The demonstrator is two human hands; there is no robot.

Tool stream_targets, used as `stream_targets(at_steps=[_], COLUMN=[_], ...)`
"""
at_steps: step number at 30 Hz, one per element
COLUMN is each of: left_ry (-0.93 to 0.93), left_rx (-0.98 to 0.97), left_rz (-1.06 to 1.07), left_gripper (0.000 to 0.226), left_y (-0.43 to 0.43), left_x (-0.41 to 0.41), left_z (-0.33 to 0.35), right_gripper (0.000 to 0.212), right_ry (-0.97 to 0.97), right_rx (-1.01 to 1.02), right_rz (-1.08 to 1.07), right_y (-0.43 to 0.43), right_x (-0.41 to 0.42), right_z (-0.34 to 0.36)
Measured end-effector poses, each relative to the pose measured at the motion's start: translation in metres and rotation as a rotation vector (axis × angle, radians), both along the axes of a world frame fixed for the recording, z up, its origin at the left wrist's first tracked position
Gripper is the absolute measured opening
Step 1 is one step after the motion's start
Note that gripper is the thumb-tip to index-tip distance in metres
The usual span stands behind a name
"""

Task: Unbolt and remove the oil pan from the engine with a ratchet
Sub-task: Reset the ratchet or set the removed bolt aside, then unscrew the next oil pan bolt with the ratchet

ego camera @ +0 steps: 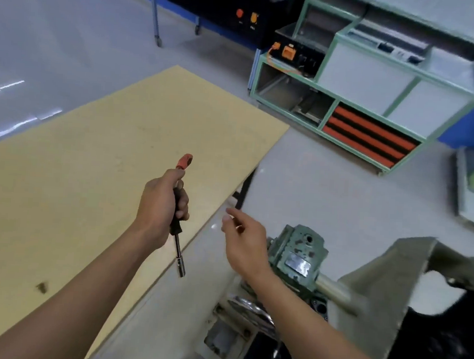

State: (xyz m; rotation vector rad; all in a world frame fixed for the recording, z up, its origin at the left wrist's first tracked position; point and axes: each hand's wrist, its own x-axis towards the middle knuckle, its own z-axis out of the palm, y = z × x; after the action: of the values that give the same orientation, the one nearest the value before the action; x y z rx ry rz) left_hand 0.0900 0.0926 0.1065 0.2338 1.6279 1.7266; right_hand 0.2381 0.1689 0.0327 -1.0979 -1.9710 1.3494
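My left hand (161, 205) grips a socket driver (178, 225) by its black handle, over the right edge of the wooden table. The tool's red cap points away from me and its chrome shaft with a socket points toward me. My right hand (242, 242) hovers to its right with fingers relaxed, holding nothing. The engine (250, 334) sits at the bottom right on a stand with a green gearbox (297, 256). A grey tilted sheet-metal part (385, 290) lies to its right; I cannot tell whether it is the oil pan.
A bare plywood table (75, 182) fills the left. A green-framed cabinet (356, 103) with orange drawers stands at the back right. A black wheeled cart (214, 6) is at the back. Grey floor lies between table and cabinet.
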Motion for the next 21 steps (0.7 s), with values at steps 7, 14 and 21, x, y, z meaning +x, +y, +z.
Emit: stream_targets(at_steps=[7,14,21], left_ry=[-0.036,-0.111,-0.117], left_rx=[0.362,0.522,0.507], left_rz=[-0.655,-1.145,-1.294], left_gripper=[0.044,0.050,0.049], left_y=[0.062,0.067,0.058], left_x=[0.186,0.399,0.550], left_z=[0.111,0.176,0.184], right_gripper=[0.048,0.064,0.028], right_ry=[0.304,0.580,0.705], right_rx=[0.149,0.178,0.178], right_rz=[-0.322,-0.366,-0.520], right_y=[0.039,0.015,-0.008], right_x=[0.198,0.432,0.595], right_z=[0.157,0.234,0.259])
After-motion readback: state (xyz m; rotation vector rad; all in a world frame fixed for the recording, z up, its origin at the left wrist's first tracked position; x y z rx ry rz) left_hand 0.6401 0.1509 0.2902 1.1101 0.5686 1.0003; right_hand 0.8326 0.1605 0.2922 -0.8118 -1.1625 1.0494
